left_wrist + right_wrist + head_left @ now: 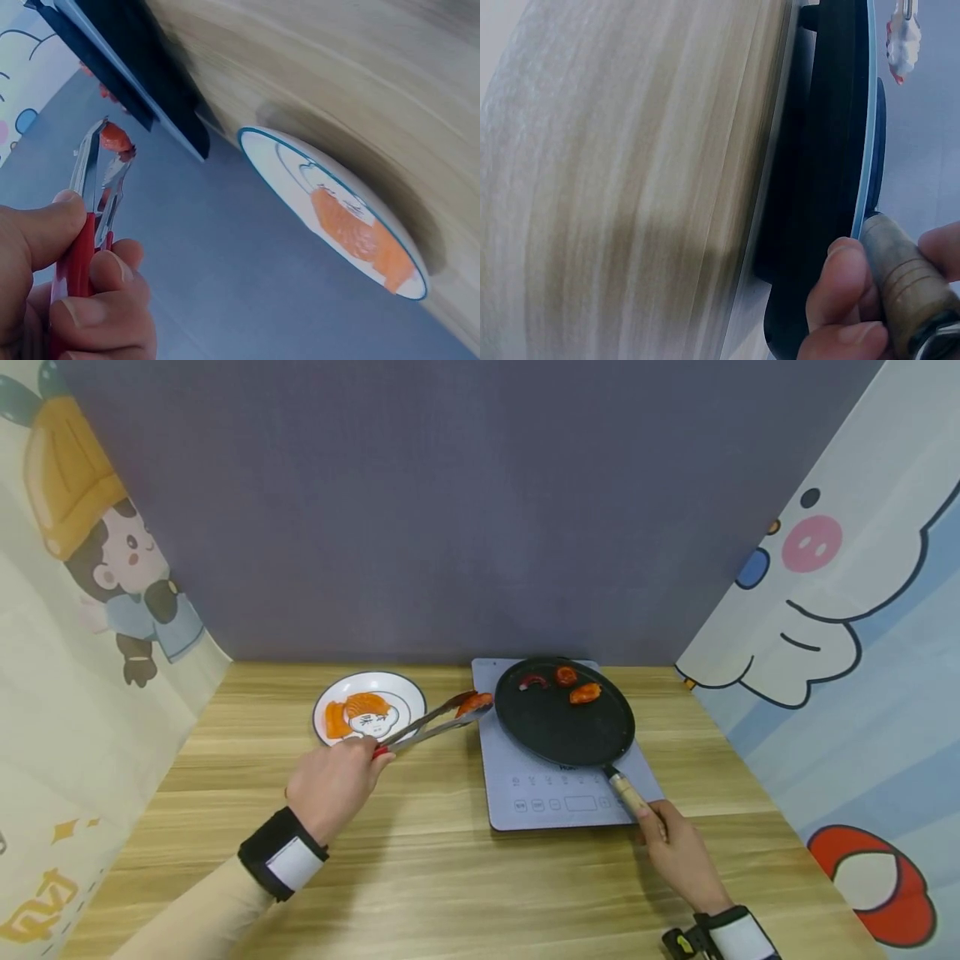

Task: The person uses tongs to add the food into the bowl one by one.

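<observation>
My left hand point(335, 785) grips red-handled metal tongs point(427, 731). Pinched in their tips is a reddish sausage piece point(474, 703), held in the air just left of the pan. With curled fingers, my right hand point(682, 852) holds the wooden handle point(909, 274) of a flat black frying pan point(570, 727). Two sausage pieces point(585, 693) and a dark red curled piece point(533, 681) lie toward the pan's far side. In the left wrist view the tongs' tips close around the sausage piece, above the table.
The pan rests on a light grey induction cooktop point(525, 814). To the left stands a white plate point(408, 693) with a dark rim, bearing orange slices point(337, 720) and a printed face. A wooden table point(420, 877) lies beneath; a dark grey panel point(450, 510) rises behind.
</observation>
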Tool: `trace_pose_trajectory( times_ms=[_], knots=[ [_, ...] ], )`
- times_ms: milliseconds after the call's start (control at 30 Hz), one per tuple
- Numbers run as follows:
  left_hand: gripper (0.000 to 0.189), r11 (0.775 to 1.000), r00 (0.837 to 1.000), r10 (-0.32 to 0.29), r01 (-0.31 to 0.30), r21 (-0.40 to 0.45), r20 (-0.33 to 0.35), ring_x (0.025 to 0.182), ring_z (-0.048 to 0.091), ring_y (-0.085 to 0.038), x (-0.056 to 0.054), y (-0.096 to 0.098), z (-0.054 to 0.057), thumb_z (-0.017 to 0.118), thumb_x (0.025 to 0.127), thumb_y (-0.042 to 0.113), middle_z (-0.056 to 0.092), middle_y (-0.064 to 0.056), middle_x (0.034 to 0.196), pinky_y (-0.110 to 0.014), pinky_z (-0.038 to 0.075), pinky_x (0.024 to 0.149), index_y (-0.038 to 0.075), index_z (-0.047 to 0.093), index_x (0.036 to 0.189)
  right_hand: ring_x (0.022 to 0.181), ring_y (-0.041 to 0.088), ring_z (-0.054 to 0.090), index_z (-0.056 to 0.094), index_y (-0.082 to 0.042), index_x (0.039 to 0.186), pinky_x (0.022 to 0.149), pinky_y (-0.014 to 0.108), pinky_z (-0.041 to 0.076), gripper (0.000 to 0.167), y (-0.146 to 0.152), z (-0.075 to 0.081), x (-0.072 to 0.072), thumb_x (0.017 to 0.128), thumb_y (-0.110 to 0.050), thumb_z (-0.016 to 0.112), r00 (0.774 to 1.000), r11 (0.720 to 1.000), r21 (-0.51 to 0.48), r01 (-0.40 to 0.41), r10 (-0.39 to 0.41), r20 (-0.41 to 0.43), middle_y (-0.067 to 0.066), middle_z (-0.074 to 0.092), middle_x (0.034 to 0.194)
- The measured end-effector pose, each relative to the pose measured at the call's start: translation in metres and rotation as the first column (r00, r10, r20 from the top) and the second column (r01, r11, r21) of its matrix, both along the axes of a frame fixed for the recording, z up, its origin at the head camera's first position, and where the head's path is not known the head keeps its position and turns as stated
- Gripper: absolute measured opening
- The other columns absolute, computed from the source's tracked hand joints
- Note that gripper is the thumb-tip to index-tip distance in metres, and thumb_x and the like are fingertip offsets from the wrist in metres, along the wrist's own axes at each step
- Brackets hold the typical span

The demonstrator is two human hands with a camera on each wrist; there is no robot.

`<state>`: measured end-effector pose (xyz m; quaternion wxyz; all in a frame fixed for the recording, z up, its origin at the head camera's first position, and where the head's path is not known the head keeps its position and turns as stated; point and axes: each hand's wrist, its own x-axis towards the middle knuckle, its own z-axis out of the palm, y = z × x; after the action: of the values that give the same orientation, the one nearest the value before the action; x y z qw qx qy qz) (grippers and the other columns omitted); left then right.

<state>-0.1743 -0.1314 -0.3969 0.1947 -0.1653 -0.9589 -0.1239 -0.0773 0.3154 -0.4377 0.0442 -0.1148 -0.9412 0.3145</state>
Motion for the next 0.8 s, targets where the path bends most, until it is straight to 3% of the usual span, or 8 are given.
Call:
trace_pose_trajectory(
  times_ms=[433,800],
  knots=[
    [0.035,0.999,0.997,-0.043,0.041,-0.036,-0.061,0.043,0.049,-0.02,-0.011,0.026,0.003,0.077,0.091,0.038,0.053,-0.001,0.058,-0.036,0.036,0.04,0.009,0.065,0.076,0.059,0.011,0.05,0.058,0.0,0.113,0.052,0.027,0.04,0.036,0.0,-0.001,0.0,0.11,-0.033,0.044,1.0,1.0,-0.006,0.006,-0.006,0.006,0.01,0.066,0.085],
    [0.035,0.997,0.998,-0.061,0.061,-0.039,-0.017,0.046,0.053,-0.019,-0.022,0.052,0.003,0.076,0.092,0.039,0.056,-0.001,0.06,-0.038,0.041,0.041,0.011,0.064,0.075,0.058,0.01,0.047,0.059,-0.001,0.11,0.052,0.027,0.039,0.034,0.0,-0.001,0.001,0.11,-0.032,0.045,1.0,1.0,0.005,0.004,-0.004,-0.018,0.01,0.067,0.084]
  ],
)
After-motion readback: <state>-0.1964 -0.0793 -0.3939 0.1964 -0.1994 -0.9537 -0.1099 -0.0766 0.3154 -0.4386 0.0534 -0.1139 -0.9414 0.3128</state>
